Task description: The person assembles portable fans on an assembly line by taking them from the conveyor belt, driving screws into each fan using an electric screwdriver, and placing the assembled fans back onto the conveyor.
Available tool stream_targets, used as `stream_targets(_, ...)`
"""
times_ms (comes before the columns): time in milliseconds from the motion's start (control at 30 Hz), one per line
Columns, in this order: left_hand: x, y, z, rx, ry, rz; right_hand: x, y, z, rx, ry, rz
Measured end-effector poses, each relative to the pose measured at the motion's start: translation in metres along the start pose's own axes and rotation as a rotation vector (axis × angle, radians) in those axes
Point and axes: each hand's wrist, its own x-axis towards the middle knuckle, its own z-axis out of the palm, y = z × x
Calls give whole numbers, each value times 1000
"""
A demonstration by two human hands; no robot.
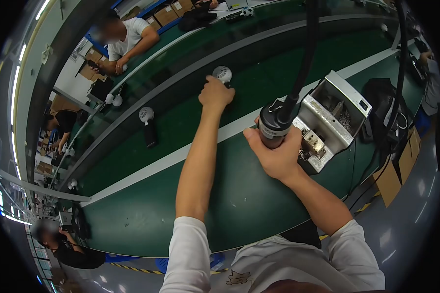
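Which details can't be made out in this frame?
Head view:
White-headed device: lower part mostly hidden by the left hand.
Black tool: lower end hidden by the right hand.
Tool's label: too small to read.
Far-right person: cut off by the dark lens border.

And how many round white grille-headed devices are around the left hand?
2: one round white grille-headed device at the left hand; a second device, black-handled, lies left of it on the green belt. Farther white shapes are too small to tell.

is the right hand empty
No, the right hand is wrapped around the black tool.
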Motion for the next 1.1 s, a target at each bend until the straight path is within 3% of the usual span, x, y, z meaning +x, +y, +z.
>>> stream_targets(67, 3, -11, -3, 18, -42, 1, 1, -5, -4, -110, -86, 8)
stream_targets(267, -3, -47, 22, 32, 223, 72, 1, -6, 1, -107, -82, 6)
stream_targets(367, -4, -63, 5, -33, 234, 202, 2, -5, 0, -101, -62, 20)
stream_targets(467, -26, -72, -14, -508, 106, 231, 4, -9, 1, -88, -37, 38)
stream_targets(533, -56, -70, -19, -1045, -89, 105, 4, -11, -1, -92, -61, 31)
stream_targets(667, -109, -70, -30, -1374, -361, -31, 4, -37, -3, 3, 37, 49)
stream_targets(767, -140, -64, -27, -1335, -383, 123, 14, -73, -25, -100, -23, -200)
stream_targets(833, -158, -60, -15, -1396, -409, 163, 21, -99, -29, -49, 3, -242)
stream_targets(967, -192, -47, -8, -1507, -518, 199, 31, -117, -28, -111, 71, -229)
stream_targets(1100, -212, -46, -11, -1530, -497, 235, 28, -112, -19, -99, 93, -174)
